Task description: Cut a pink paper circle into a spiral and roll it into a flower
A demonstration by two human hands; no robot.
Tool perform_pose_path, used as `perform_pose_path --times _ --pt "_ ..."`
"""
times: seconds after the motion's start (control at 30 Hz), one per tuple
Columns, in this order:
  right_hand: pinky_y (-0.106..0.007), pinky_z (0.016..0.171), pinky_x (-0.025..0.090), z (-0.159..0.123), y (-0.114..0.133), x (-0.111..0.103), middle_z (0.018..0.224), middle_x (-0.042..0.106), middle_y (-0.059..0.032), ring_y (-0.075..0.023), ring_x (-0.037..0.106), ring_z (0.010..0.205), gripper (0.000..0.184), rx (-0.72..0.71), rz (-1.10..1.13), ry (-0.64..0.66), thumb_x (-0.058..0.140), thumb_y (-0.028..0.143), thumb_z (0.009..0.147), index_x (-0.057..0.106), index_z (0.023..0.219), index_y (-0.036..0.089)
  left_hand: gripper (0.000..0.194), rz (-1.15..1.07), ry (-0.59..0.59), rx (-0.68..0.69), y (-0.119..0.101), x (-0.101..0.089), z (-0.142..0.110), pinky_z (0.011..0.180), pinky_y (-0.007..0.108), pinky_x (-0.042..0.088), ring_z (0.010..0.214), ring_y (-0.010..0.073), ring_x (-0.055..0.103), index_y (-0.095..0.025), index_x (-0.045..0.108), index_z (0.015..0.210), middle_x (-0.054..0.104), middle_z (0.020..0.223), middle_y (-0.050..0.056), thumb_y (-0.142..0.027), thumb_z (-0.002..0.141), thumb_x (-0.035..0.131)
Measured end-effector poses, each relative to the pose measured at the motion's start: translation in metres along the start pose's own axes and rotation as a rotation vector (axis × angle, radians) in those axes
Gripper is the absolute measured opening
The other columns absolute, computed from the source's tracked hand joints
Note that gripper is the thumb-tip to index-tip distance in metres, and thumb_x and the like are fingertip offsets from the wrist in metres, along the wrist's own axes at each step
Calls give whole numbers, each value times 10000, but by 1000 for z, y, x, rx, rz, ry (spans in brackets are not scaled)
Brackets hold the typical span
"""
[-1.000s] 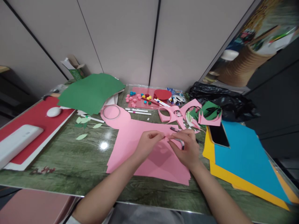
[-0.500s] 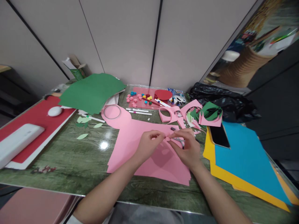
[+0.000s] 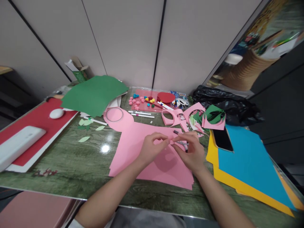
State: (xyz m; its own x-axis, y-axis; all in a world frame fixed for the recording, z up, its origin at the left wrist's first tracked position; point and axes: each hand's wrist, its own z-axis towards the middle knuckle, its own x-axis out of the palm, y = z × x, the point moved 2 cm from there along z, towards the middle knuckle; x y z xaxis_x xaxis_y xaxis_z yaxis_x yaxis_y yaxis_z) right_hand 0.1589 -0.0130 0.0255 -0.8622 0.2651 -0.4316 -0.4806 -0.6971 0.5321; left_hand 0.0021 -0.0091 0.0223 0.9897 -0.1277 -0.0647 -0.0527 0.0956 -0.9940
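My left hand and my right hand meet above the stack of pink paper. Between their fingertips is a small piece of pink paper, pinched from both sides. Its exact shape is partly covered by the fingers. Scissors lie on the pink sheets behind my right hand, mostly hidden by it. A small dark cap-like piece rests just beyond the fingers.
Pink cut-out scraps, green scraps and a phone sit to the right, beside blue paper. Behind are white pens and small rolled paper pieces. Green paper and a white mouse are left.
Both hands have shifted very slightly right, and the fingertips have changed their hold on the small pink piece. The things on the table have stayed in place.
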Motion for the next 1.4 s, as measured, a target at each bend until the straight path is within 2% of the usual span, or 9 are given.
perform_pose_path --times 0.17,0.3,0.4,0.67,0.97,1.17,1.4 --pt "-391 724 452 0 3 -3 758 667 11 -204 539 789 469 -69 -136 -1 679 103 684 523 1084 291 152 -14 4 -19 3 0 1 746 289 424 770 171 570 -151 669 742 653 754 49 -296 712 633" --pt "-375 706 419 1 8 -3 772 627 3 -196 541 769 411 -200 -326 -4 672 96 684 558 1015 311 152 19 -6 -6 4 0 2 757 293 428 777 174 577 -154 670 754 657 771 53 -295 709 634" --pt "-377 697 395 2 11 -3 767 607 8 -192 541 752 428 -254 -387 -26 666 97 694 543 1024 342 171 43 -9 7 3 0 2 760 295 432 787 178 583 -159 677 771 661 786 56 -313 709 637" --pt "-382 679 449 2 7 -4 799 598 -13 -199 532 768 413 -140 -255 10 655 110 712 529 1053 306 138 52 -22 10 -4 -3 1 751 274 436 788 169 586 -161 675 711 648 756 44 -239 759 573" --pt "-401 703 467 3 9 -4 720 696 14 -215 540 777 474 -106 -177 26 660 100 712 499 1115 290 121 112 -59 32 1 -1 1 747 275 439 765 159 586 -175 668 709 641 741 27 -222 753 566" --pt "-398 720 471 4 9 -4 730 706 12 -211 552 788 449 -61 -154 22 662 120 717 507 1107 282 135 142 -73 45 -3 -2 1 729 281 449 753 162 589 -174 672 715 636 729 33 -256 755 573" --pt "-398 734 474 4 9 -4 735 698 9 -202 564 782 429 -48 -150 24 642 136 737 497 1112 284 113 176 -82 78 -7 -2 1 719 284 457 764 167 597 -180 678 720 651 727 34 -221 749 577"
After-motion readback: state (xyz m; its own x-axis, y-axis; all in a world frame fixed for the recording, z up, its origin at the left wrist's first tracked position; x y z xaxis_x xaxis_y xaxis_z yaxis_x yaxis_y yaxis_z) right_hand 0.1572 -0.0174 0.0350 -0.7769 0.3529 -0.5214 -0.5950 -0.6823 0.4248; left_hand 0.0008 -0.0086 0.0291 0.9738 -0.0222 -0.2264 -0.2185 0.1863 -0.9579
